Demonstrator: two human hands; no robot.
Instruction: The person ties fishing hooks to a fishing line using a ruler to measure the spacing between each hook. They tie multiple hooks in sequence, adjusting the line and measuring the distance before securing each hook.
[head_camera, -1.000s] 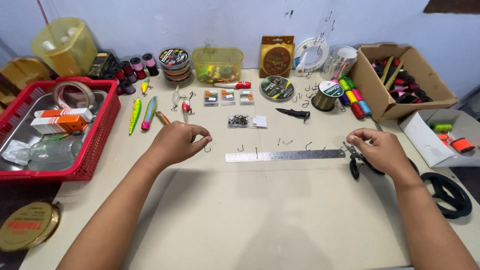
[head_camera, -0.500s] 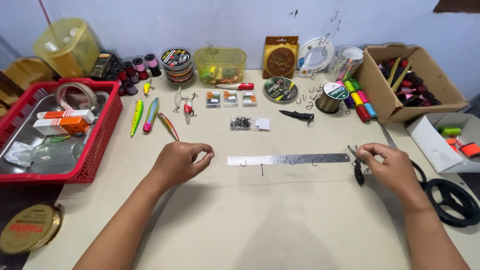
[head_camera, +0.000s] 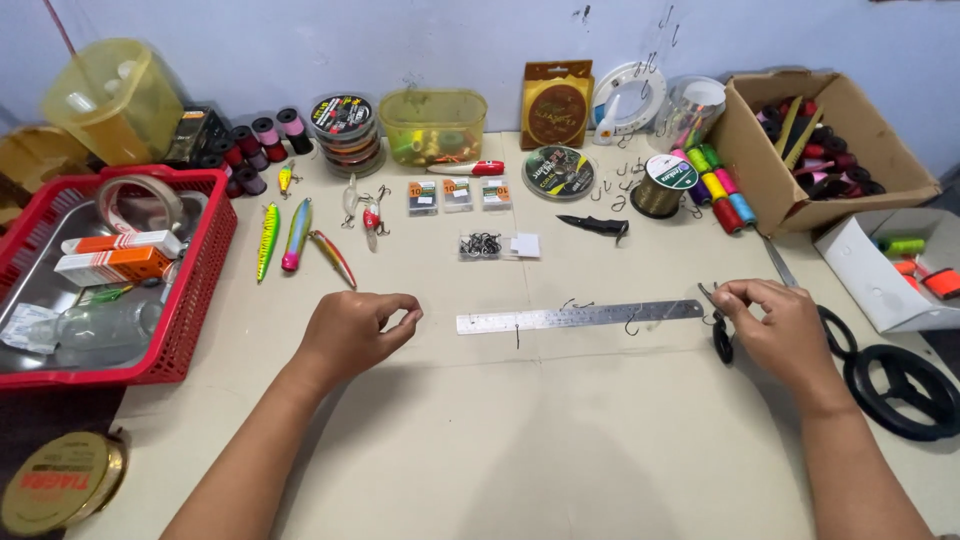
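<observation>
Head view, two hands, left hand (head_camera: 350, 333) fingers pinched, right hand (head_camera: 785, 325) fingers pinched, one steel ruler (head_camera: 580, 316) between.

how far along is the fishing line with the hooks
Done: several hooks hang along a line by the steel ruler. In hand: left hand and right hand each pinch an end, stretched apart. Left: loose hooks still piled behind the ruler.

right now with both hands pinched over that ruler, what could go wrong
1. Bare hooks hang along the ruler, seemingly on a fine line stretched between the left hand and the right hand; a slip could prick a finger.
2. More loose hooks lie by the spools, where a reaching hand could snag on them.
3. The line is barely visible, so it could catch the pliers.
</observation>
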